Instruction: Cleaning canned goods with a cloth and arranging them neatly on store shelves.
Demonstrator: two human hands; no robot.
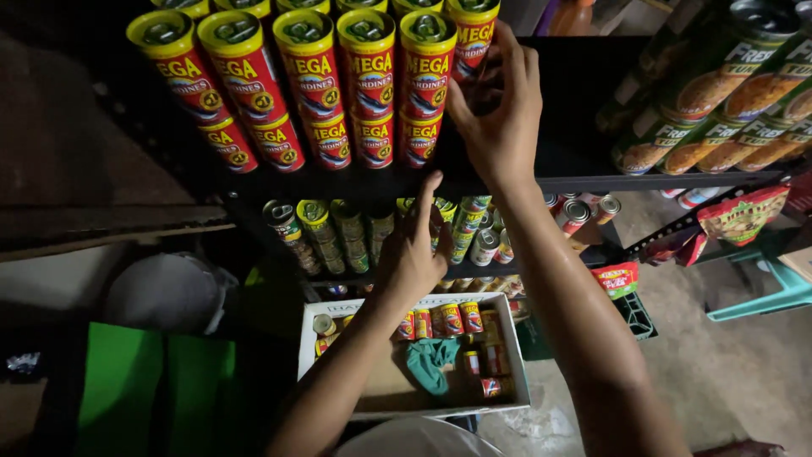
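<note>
My right hand (501,110) is raised to the upper shelf (592,179). Its fingers curl around the right side of the rightmost red and yellow can (474,34), with the thumb below it. That can ends a row of like red cans (338,85) stacked two high, tops facing me. My left hand (412,254) hangs lower, in front of the middle shelf. It holds nothing, its fingers are apart, and the index finger points up at the upper shelf's edge. Below it a white cardboard box (516,372) holds more small red cans and a green cloth (430,362).
Green-labelled cans (719,110) lie stacked on the upper shelf at right. Several green and silver cans (338,233) fill the middle shelf. Red snack packets (740,216) hang at right, above a teal stool (782,292). A green bag (156,389) and a pale round lid (169,292) sit at lower left.
</note>
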